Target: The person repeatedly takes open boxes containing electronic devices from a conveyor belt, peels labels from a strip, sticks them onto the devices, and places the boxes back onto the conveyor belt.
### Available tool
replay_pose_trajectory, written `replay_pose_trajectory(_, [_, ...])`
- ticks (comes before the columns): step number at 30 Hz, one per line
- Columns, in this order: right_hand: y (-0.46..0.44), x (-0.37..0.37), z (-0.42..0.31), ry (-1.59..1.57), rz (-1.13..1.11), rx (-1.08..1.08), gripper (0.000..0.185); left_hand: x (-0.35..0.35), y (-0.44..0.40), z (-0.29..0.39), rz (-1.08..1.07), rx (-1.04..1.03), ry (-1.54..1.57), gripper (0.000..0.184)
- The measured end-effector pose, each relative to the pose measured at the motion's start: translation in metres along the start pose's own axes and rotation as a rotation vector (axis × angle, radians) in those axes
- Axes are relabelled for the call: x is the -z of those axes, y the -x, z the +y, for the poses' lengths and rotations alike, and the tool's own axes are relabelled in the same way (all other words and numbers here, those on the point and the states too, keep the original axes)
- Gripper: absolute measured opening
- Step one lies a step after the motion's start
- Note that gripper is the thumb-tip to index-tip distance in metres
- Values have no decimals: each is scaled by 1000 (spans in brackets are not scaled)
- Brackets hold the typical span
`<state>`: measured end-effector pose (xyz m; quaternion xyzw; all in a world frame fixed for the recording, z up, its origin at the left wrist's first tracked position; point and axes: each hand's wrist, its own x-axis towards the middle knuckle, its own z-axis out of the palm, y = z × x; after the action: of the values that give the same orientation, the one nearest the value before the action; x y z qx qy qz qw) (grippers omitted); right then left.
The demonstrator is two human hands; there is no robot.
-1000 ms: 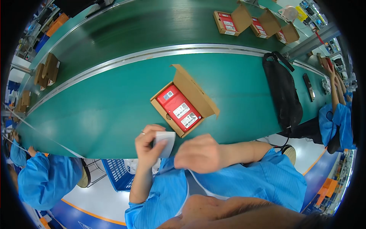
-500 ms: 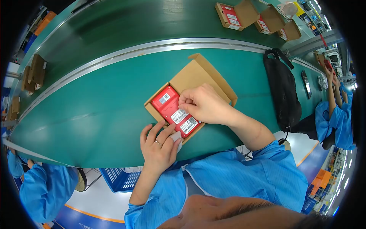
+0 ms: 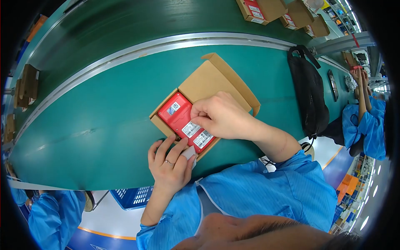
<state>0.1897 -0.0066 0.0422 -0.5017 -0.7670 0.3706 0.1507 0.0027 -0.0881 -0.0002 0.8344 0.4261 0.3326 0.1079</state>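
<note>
A red device point(image 3: 180, 118) lies in an open cardboard box point(image 3: 221, 79), its lid folded back to the upper right. Two white printed labels, an upper one point(image 3: 191, 129) and a lower one point(image 3: 203, 139), and a small square code sticker point(image 3: 173, 108) are on its face. My right hand point(image 3: 225, 116) is over the device, thumb and forefinger pinched at the upper label's edge; what is between them is hidden. At the box's near corner my left hand point(image 3: 171, 164), with a ring on one finger, holds a small white slip point(image 3: 189, 153) between thumb and fingers.
Beyond a metal rail point(image 3: 166, 41), several open boxes with red devices point(image 3: 254, 10) stand at the upper right. Cardboard boxes point(image 3: 29, 85) stand far left. A black bag point(image 3: 308, 91) and a phone point(image 3: 332, 85) lie right. A blue basket point(image 3: 131, 198) sits below the table. Co-workers point(image 3: 368, 125) flank me.
The view has shifted slightly, so the box sits a little further left and up. My right hand stays pinched at the upper label, and my left hand keeps hold of the white slip.
</note>
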Motion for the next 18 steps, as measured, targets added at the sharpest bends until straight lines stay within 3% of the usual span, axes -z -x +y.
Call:
replay_pose_trajectory(8, [0,-5,2,86,49,30,6,1,-2,2,-34,25,-6,19])
replay_pose_trajectory(14, [6,-13,-3,377,38,52,9,-1,-2,-1,-81,28,-53,20])
replay_pose_trajectory(18, [21,-16,-22,590,184,33,20,-3,-2,0,-60,22,-52,19])
